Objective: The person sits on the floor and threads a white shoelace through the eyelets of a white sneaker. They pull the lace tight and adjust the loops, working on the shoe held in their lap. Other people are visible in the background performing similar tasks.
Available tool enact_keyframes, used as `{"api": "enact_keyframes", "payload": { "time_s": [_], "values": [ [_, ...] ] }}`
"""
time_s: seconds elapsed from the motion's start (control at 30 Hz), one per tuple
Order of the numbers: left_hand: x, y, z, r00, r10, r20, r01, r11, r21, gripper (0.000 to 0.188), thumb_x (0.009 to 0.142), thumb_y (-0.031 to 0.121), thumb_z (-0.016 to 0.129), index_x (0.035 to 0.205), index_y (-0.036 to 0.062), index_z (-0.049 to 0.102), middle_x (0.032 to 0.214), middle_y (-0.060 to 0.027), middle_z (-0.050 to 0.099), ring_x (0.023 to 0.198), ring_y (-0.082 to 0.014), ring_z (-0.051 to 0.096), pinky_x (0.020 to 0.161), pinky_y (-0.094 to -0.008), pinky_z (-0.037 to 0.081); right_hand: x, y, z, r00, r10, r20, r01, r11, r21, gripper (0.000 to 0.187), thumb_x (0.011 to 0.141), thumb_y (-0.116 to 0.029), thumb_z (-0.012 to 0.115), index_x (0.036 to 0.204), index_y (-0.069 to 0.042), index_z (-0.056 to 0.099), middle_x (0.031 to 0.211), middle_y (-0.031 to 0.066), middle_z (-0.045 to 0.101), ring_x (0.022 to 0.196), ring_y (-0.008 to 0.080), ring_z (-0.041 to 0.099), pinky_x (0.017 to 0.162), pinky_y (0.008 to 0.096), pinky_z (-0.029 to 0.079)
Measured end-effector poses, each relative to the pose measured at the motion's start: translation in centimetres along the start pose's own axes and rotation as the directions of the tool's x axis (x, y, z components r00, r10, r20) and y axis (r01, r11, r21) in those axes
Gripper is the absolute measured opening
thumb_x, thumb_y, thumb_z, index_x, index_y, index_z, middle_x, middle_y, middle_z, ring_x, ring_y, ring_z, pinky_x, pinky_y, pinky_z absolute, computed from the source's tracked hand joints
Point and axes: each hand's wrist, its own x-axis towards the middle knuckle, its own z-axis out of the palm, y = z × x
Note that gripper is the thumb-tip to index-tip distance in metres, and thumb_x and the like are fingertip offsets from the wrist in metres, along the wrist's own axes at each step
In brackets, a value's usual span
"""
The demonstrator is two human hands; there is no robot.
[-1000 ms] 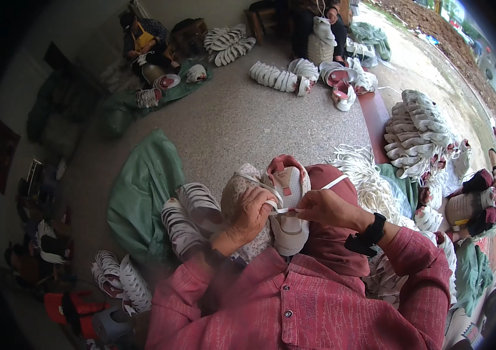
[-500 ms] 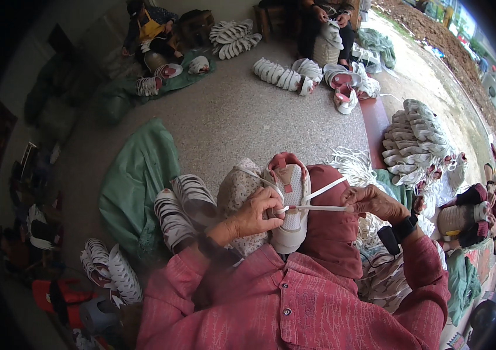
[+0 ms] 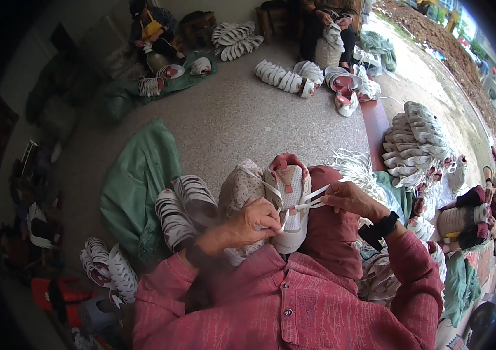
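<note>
A white and pink sneaker (image 3: 290, 239) rests between my knees, its toe toward me and its red-lined collar away. White shoelace (image 3: 308, 205) runs through its lower eyelets, with loose lengths out to both sides. On the shoe's left side my left hand (image 3: 252, 223) is closed, pinching a short lace end near the toe. To the right, over my red-clad knee (image 3: 331, 233), my right hand (image 3: 355, 199) pinches the lace, which hangs in a loop between its fingers and the shoe. My left knee is under flowered cloth (image 3: 237, 188).
Rows of nested white shoe uppers (image 3: 176, 219) stand at my left beside a green sack (image 3: 143, 175). A bundle of white laces (image 3: 353, 166) and a large shoe pile (image 3: 416, 143) are to the right. Co-workers (image 3: 328, 26) sit at the back; another person's legs (image 3: 464, 213) show far right.
My right hand has moved left toward the shoe, and the taut lace has slackened into a loop. My left hand has shifted slightly down toward the toe and now pinches a lace end.
</note>
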Motion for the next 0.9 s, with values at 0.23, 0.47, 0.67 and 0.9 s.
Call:
{"api": "enact_keyframes", "payload": {
  "time_s": [0.23,0.47,0.67,0.9],
  "values": [
    [1.3,-1.6,1.1,0.898,-0.023,-0.440,0.253,0.844,0.473,0.013,0.078,0.003,0.067,0.091,0.0052,0.067,0.087,-0.0094,0.055,0.084,-0.0290,0.058,0.080,-0.0409,0.046,0.3,-0.2,0.4,0.999,0.019,-0.034,-0.019,1.000,0.005,0.030,0.097,-0.033,0.067,0.098,-0.003,0.068,0.083,-0.0005,0.064,0.068,0.0068,0.058,0.060,0.0230,0.047],
    [1.5,-1.8,0.4,0.938,-0.200,-0.284,0.287,0.907,0.307,0.006,0.080,0.010,0.059,0.082,0.0044,0.059,0.091,-0.0107,0.055,0.093,-0.0294,0.057,0.085,-0.0408,0.045,0.8,0.7,0.3,0.997,0.012,-0.075,-0.013,1.000,-0.012,0.032,0.096,-0.032,0.069,0.102,-0.001,0.069,0.085,0.0016,0.067,0.068,0.0074,0.058,0.060,0.0231,0.047],
    [0.8,-0.4,-0.4,0.967,-0.254,-0.029,0.235,0.929,-0.286,0.009,0.085,0.013,0.067,0.089,0.0051,0.067,0.098,-0.0028,0.060,0.100,-0.0210,0.053,0.094,-0.0355,0.040,1.0,0.7,0.2,1.000,-0.015,-0.024,0.015,0.999,0.028,0.030,0.096,-0.031,0.069,0.102,-0.002,0.069,0.085,0.0011,0.068,0.068,0.0080,0.059,0.060,0.0228,0.047],
    [-2.2,0.5,-1.7,0.981,-0.192,0.024,0.193,0.979,-0.065,0.018,0.086,0.024,0.076,0.092,0.0071,0.075,0.103,-0.0030,0.062,0.104,-0.0196,0.053,0.094,-0.0340,0.042,1.5,1.4,0.4,0.870,-0.362,-0.336,0.225,0.896,-0.383,0.020,0.089,-0.016,0.070,0.105,-0.005,0.069,0.107,0.0079,0.064,0.087,0.0183,0.063,0.070,0.0317,0.052]
  ]
}}
